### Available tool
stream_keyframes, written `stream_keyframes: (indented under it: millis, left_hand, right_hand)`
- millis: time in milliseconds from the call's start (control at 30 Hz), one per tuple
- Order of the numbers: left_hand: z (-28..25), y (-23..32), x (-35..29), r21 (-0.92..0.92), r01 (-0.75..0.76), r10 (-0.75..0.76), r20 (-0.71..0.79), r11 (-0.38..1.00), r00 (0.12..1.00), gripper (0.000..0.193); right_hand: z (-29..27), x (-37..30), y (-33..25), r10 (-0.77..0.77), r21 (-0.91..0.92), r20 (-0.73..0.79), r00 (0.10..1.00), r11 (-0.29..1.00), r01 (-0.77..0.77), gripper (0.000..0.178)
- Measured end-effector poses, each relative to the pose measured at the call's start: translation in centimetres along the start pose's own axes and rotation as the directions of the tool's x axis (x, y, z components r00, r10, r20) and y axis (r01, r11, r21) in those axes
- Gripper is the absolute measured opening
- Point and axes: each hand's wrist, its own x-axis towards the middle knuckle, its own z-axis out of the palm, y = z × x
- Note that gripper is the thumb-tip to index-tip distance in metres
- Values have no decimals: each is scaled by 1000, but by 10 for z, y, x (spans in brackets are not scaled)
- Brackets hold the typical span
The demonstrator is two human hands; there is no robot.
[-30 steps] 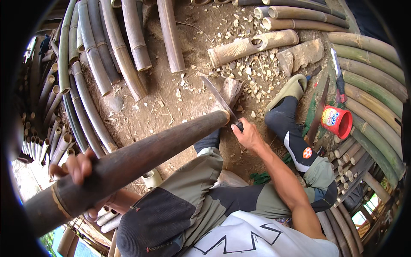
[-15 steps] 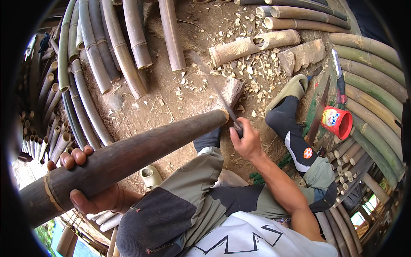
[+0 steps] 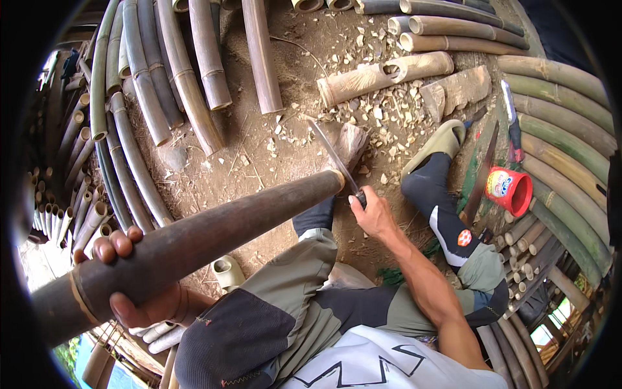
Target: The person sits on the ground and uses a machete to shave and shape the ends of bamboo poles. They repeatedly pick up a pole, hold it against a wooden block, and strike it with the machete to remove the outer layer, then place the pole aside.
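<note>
A thick dark-brown bamboo pole [image 3: 214,233] slants across my lap, from the lower left up toward the centre. My left hand [image 3: 133,279] is wrapped round its thick lower part, just above a pale node ring. The pole's narrow far end has a pale cut rim. My right hand [image 3: 370,211] is closed on the black handle of a knife with a long straight blade [image 3: 334,153]. The blade points up and left, and lies across or right beside that cut rim; whether it touches cannot be told. Behind this end lies a wooden block [image 3: 352,144] on the ground.
Bamboo poles [image 3: 188,84] lie at the back left, with green ones [image 3: 557,129] along the right. Wood chips [image 3: 382,117] litter the dirt around a notched bamboo piece [image 3: 363,84]. A red tub [image 3: 509,190] and a long blade [image 3: 483,172] are beside my right foot.
The knife's blade, blurred before, now shows sharply, its tip clear beyond the pole's end. My right hand and the pole's far end sit slightly lower. My left hand keeps its grip.
</note>
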Motion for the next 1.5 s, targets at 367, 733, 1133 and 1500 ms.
stream_keyframes:
  millis: [367,733,1133,1500]
  left_hand:
    - [2,9,2,-44,-1,11,222,999,975,87]
    - [-3,5,3,-121,33,1,275,992,962,97]
    - [-6,-5,0,66,-32,36,-63,997,997,74]
    - [-5,7,-9,42,-17,17,-4,999,1000,80]
  right_hand:
    - [4,4,12,123,84,100,987,988,-131,33]
    - [19,5,27,37,41,14,999,998,-37,37]
    - [-22,-20,-52,-245,180,-256,935,938,295,36]
    - [-19,-20,-42,-142,238,-129,981,956,170,35]
